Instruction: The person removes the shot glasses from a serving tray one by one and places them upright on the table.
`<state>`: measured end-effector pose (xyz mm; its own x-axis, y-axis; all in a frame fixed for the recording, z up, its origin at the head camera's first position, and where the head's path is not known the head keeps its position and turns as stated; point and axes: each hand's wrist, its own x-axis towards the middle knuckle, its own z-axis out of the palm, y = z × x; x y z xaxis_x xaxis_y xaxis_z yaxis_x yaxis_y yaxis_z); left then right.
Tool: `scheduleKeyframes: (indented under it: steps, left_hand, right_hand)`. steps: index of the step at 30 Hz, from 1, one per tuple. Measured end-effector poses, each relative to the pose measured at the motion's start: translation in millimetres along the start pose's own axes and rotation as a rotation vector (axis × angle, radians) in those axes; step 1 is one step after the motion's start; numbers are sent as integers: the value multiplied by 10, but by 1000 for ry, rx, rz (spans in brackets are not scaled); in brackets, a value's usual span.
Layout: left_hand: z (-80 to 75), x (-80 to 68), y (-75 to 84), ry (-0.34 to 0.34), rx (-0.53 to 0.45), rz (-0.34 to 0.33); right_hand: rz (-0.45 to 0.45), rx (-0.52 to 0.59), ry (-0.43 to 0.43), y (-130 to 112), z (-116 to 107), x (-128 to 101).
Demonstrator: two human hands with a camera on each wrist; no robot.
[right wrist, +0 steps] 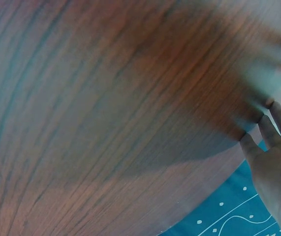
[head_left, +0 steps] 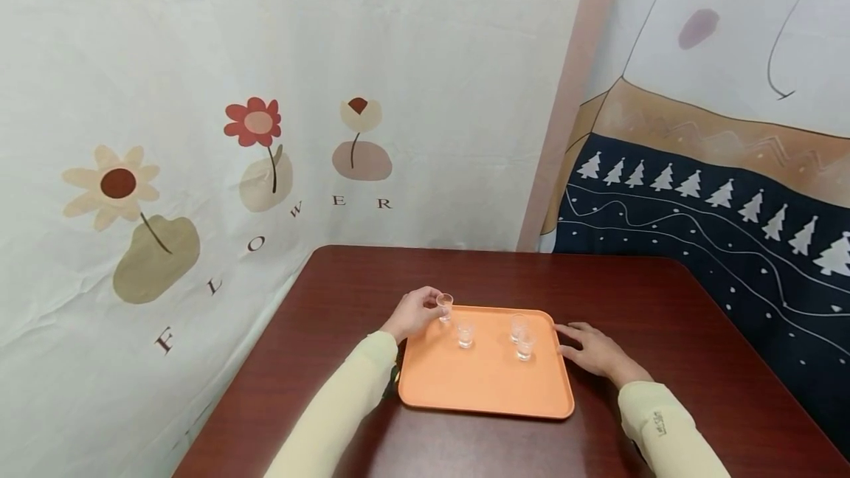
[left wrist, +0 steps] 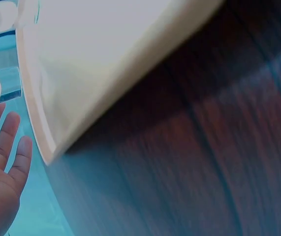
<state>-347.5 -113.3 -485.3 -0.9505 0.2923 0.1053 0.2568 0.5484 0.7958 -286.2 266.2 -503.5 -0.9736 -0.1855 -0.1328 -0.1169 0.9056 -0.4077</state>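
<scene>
My left hand (head_left: pixel 415 313) pinches a small clear shot glass (head_left: pixel 445 304) between thumb and fingers, at the back left corner of an orange tray (head_left: pixel 478 386). In the left wrist view the left hand (left wrist: pixel 0 172) is partly cut off by the frame, with a shot glass (left wrist: pixel 2 89) at its fingertips. Another clear shot glass (head_left: pixel 465 336) stands on the tray just right of that hand. Two more, a farther glass (head_left: pixel 517 325) and a nearer glass (head_left: pixel 525 349), stand toward the tray's right side. My right hand (head_left: pixel 594 351) has its fingers extended at the tray's right edge, holding nothing.
The tray lies on a dark red-brown wooden table (head_left: pixel 319 389). Behind the table hangs a pale cloth (head_left: pixel 451 94) printed with flowers. A patterned dark blue cloth (head_left: pixel 664 220) hangs at the right.
</scene>
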Motion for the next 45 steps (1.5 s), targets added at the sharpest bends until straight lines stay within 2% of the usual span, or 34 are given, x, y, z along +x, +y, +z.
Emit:
scheduleKeyframes:
  steps: [8,17,22,28,32,39,45]
  left_hand:
    - [-228,29,-90,78,-40,-28]
    - [-508,46,-265,205,-44,-86]
    - [-610,61,-386,260,-28,-115]
    - [-645,45,-559,330,-24,-158]
    - [-639,22,-635,351,-16,-175]
    - [-616,-26,-683,354,6,-197]
    - [-608,-36,-724,316,26,-206]
  right_hand:
    - [-2,5,10,22,-23,-15]
    - [-18,-3,18,25,-24,-25]
    - [-10,-1,14,22,-33,-15]
    - [-13,4,5,22,-22,-2]
    - [-15,5,5,18,-11,1]
    - [-13,2,-1,4,-3,-7]
    - [-10,6,0,7,-3,14]
